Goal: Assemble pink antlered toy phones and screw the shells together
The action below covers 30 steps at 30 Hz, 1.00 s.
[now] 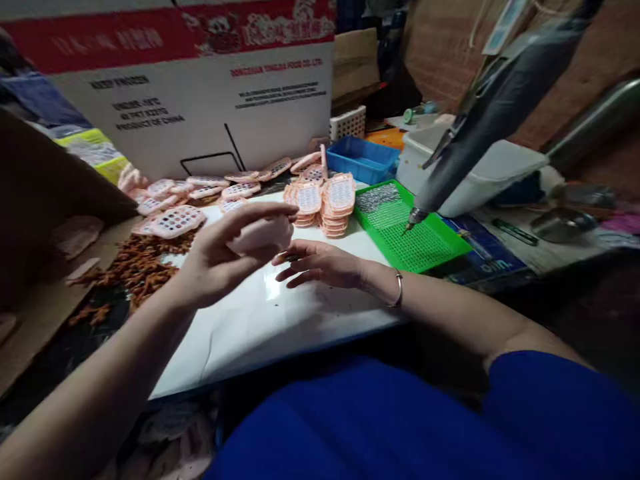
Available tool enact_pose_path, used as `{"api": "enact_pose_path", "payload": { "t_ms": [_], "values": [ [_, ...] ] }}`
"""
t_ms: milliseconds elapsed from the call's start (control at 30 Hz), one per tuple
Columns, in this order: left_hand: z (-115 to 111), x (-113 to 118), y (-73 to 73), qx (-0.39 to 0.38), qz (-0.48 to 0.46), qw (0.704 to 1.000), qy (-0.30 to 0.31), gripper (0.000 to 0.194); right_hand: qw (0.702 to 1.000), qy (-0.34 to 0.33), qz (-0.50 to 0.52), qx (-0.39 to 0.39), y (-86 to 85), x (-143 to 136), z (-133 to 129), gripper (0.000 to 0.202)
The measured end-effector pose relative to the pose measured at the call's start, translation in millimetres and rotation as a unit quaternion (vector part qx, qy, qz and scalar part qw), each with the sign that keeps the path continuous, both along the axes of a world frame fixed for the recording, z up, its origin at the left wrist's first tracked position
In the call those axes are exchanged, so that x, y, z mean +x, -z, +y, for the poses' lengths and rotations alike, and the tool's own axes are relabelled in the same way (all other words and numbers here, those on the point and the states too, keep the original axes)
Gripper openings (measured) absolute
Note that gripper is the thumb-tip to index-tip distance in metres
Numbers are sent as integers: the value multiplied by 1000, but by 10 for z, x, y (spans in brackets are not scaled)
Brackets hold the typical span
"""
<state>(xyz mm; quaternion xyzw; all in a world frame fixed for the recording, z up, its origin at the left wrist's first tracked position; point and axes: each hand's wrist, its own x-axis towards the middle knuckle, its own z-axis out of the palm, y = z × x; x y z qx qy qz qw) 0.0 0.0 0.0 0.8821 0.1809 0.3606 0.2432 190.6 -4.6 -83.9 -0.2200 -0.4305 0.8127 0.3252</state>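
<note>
While the left hand [213, 260] holds a pale piece [263, 233], the right hand [333, 265] hovers

Left fingers curl around it above the white tabletop [240, 333]; right fingers are loosely parted nearby. Beyond lie stacked pink pieces [341, 193] and a green tray [420, 243].

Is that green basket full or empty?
In between: the green basket has silvery bits at its far left end, with bare mesh nearer.
</note>
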Motion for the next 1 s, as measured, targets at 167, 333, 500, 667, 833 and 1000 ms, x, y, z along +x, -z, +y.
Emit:
{"api": "enact_pose_path", "payload": {
  "t_ms": [167, 333, 500, 667, 833, 1000],
  "values": [
    [-72, 104, 465, 115, 112, 985, 61, 42, 961, 155, -223, 46, 48, 448, -233, 3],
    [-264, -157, 976, 135, 178, 969, 104, 39, 759, 181, -556, 287, 174, 589, -518, 17],
    [-447, -340, 996, 46, 148, 988, -4, 41, 635, 180, -661, 356, 299, 588, -599, 35],
    [-332, -154, 825, -42, 178, 970, -162, 19, 614, 162, -670, 386, 308, 634, -599, 30],
    [-242, 286, 823, -23, 282, 935, -216, 63, 614, 165, -632, 444, 356, 715, -617, 24],
    [-270, 500, 788, -51, 354, 903, -237, 59, 642, 184, -588, 456, 399, 747, -607, 24]
  ]
}}
